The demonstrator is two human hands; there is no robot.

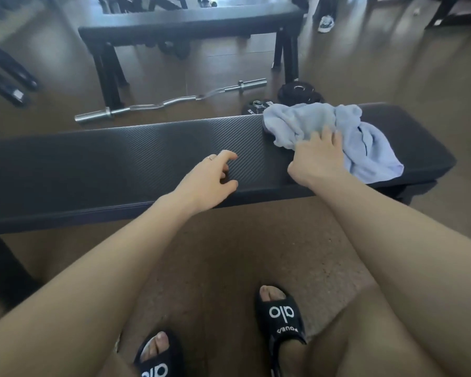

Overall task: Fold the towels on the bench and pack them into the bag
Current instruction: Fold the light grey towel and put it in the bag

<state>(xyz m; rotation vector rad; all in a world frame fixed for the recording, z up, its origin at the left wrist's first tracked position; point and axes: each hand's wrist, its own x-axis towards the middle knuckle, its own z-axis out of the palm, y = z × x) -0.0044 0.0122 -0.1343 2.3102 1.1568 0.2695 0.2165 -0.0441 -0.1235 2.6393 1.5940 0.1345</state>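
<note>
A crumpled light blue towel [335, 134] lies on the right part of the black padded bench [120, 159]. My right hand [320, 156] rests on the towel's near left edge, fingers spread and laid over the cloth. My left hand [208, 180] hovers over the bench's front edge near the middle, fingers loosely curled and holding nothing. No bag is in view.
A curl bar [172, 100] and black weight plates [299, 93] lie on the floor behind the bench. A second black bench [191, 25] stands farther back. My feet in black slides [279, 314] are on the floor in front.
</note>
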